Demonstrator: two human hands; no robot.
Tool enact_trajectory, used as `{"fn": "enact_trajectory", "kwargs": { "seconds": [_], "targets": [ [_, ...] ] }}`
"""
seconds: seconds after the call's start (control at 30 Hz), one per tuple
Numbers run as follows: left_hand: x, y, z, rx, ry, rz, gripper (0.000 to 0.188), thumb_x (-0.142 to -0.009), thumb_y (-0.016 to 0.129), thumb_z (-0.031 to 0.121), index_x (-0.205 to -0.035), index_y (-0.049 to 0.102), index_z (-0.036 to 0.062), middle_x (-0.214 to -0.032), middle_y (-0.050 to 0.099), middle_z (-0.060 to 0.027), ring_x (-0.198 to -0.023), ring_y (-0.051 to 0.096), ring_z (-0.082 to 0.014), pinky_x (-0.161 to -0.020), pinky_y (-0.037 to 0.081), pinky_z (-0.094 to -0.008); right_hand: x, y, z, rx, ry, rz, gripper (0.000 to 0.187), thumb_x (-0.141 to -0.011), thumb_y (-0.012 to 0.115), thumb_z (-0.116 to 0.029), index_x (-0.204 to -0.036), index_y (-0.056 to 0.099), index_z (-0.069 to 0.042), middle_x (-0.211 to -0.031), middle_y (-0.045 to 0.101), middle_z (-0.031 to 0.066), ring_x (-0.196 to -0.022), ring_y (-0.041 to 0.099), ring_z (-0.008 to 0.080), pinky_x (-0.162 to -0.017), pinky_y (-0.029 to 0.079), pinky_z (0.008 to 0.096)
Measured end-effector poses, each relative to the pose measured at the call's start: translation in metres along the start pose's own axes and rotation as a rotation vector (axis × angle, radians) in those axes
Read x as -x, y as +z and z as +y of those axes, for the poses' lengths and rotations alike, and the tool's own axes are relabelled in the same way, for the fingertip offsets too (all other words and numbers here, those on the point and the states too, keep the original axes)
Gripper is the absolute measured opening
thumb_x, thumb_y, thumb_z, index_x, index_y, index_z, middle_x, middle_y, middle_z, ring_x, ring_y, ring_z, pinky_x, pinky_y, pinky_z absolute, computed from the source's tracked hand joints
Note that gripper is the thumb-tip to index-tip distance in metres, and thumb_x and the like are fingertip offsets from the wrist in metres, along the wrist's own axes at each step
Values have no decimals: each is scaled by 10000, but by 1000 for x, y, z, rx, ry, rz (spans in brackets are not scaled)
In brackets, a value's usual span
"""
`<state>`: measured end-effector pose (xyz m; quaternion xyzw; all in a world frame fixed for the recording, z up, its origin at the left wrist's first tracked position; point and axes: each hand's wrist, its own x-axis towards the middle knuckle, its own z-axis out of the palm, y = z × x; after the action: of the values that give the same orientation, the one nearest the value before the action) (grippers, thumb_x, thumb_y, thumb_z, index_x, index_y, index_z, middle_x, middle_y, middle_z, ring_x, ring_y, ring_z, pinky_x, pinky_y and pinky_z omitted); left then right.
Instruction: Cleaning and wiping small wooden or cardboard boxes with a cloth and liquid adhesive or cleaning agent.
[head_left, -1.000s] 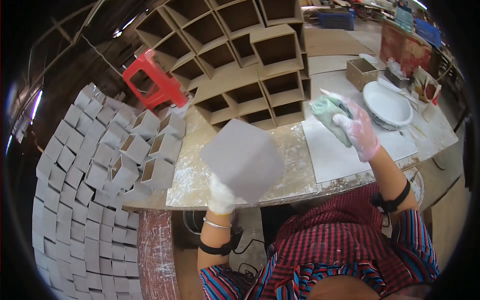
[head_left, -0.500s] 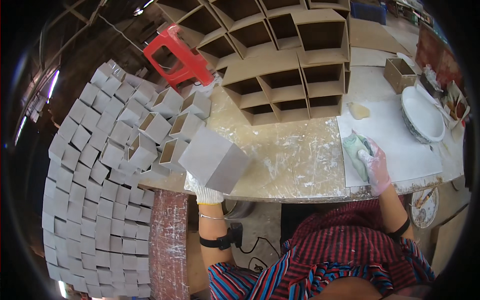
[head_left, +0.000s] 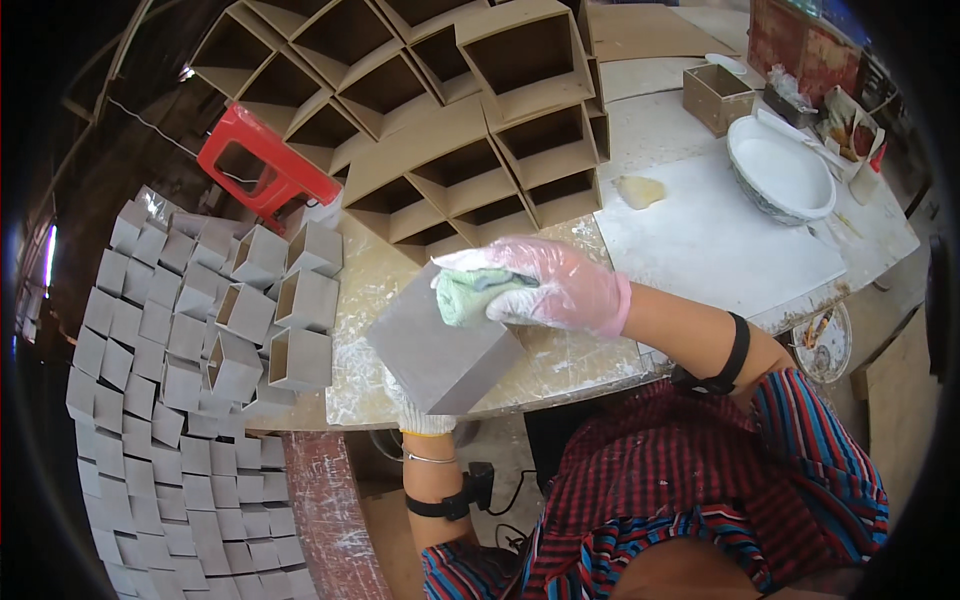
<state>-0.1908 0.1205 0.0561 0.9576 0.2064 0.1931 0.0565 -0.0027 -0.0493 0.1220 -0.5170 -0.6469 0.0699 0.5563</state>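
Observation:
A grey box (head_left: 425, 340) is held up at a tilt over the near edge of the worktable. My left hand (head_left: 420, 412), in a white knitted glove, supports it from below; its fingers are hidden behind or inside the box. My right hand (head_left: 570, 285), in a thin pinkish plastic glove, is closed around a folded pale green cloth (head_left: 463, 302). That cloth is at the upper right part of the box's broad face and appears to touch it.
Unpainted brown boxes (head_left: 470, 165) are stacked at the back. Many grey boxes (head_left: 130, 390) are piled on the left, beside a red plastic stool (head_left: 262, 170). On the right of the worktable (head_left: 620, 365) stand a white oval basin (head_left: 785, 165), a yellowish sponge (head_left: 640, 191) and one brown box (head_left: 718, 98).
My right hand has carried the green cloth left from the white sheet to the grey box. The view has shifted. My left hand still supports the box.

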Motion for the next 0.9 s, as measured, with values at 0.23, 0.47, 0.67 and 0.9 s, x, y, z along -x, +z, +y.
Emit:
{"fn": "enact_trajectory", "kwargs": {
  "seconds": [0.23,0.47,0.67,0.9],
  "targets": [
    [7,-6,-7,-104,154,262,550,-854,585,374,-1301,458,79,-1300,489,-141,-1223,449,-299,-1032,346,-417,57,-11,-19,-366,200,-249,522,-785,605,-128,-1298,517,-94,-1235,590,113,-1104,581,235,-987,446,363],
    [12,-12,-13,-408,-51,265,536,-920,484,355,-1374,388,87,-1384,436,-128,-1284,404,-291,-1069,317,-433,93,-21,-9,-630,499,233,532,-814,567,-170,-1303,478,20,-1269,554,133,-1102,555,168,-963,438,287],
    [15,-3,-57,1211,-282,499,515,-948,413,385,-1350,418,63,-1377,441,-133,-1274,413,-290,-1048,351,-440,117,-15,11,-601,526,355,504,-849,566,-191,-1289,483,40,-1186,577,97,-1052,534,136,-938,415,270],
    [-11,-63,-69,1877,-389,683,475,-956,415,349,-1302,457,28,-1284,528,-125,-1189,499,-291,-1011,402,-440,127,-28,19,-274,658,388,472,-805,526,-108,-1254,520,38,-1147,591,104,-1042,538,150,-934,417,278]
  ]
}}
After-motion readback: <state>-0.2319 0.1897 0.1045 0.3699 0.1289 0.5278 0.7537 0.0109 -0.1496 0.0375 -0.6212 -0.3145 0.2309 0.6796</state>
